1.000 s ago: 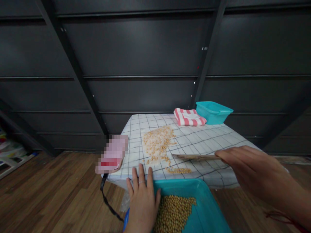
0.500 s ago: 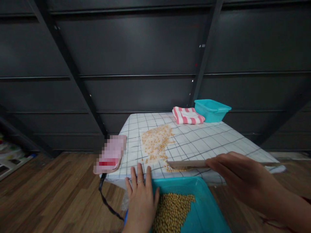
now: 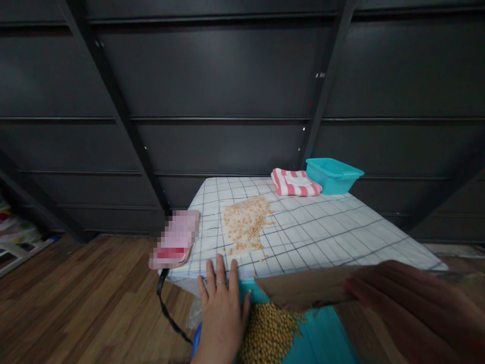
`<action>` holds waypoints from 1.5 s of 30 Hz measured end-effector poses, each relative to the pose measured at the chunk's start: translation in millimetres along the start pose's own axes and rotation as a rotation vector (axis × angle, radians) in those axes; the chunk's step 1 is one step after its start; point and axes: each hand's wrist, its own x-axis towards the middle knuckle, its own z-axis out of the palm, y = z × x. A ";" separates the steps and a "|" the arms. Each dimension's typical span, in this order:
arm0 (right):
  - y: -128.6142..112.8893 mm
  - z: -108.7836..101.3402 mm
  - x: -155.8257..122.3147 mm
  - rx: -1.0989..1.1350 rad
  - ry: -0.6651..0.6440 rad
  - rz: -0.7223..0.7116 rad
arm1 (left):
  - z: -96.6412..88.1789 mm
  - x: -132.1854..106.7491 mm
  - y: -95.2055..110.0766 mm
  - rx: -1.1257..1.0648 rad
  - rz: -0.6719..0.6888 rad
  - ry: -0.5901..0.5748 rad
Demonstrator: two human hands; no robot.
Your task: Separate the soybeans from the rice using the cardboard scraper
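Observation:
My right hand [image 3: 409, 303] grips a strip of brown cardboard [image 3: 310, 288], which is tilted over the near table edge and above a turquoise bin [image 3: 322, 338]. Inside the bin lie many round yellow beans [image 3: 271, 331]. Flat, with fingers spread, my left hand [image 3: 222, 318] rests at the bin's left side by the table edge; a ring is on one finger. Beyond it, a patch of white grains mixed with yellow beans [image 3: 246, 222] covers part of the checked tablecloth [image 3: 314, 232]. A few beans lie loose near the edge.
A folded red-and-white striped towel [image 3: 295, 183] sits at the back beside a second turquoise bin [image 3: 333, 177]. At the table's left corner is a pink, blurred-out device [image 3: 178, 237] with a black cord. Dark panels [image 3: 220, 71] rise behind the table.
My right hand has drawn the cardboard toward me, off the tablecloth and over the bin. Beans that lay by the cardboard at the edge are mostly gone from there. My left hand stays put.

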 end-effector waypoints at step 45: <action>17.2 26.4 48.3 0.304 -0.103 0.141 | 13.8 -4.3 -7.1 -0.034 0.025 0.008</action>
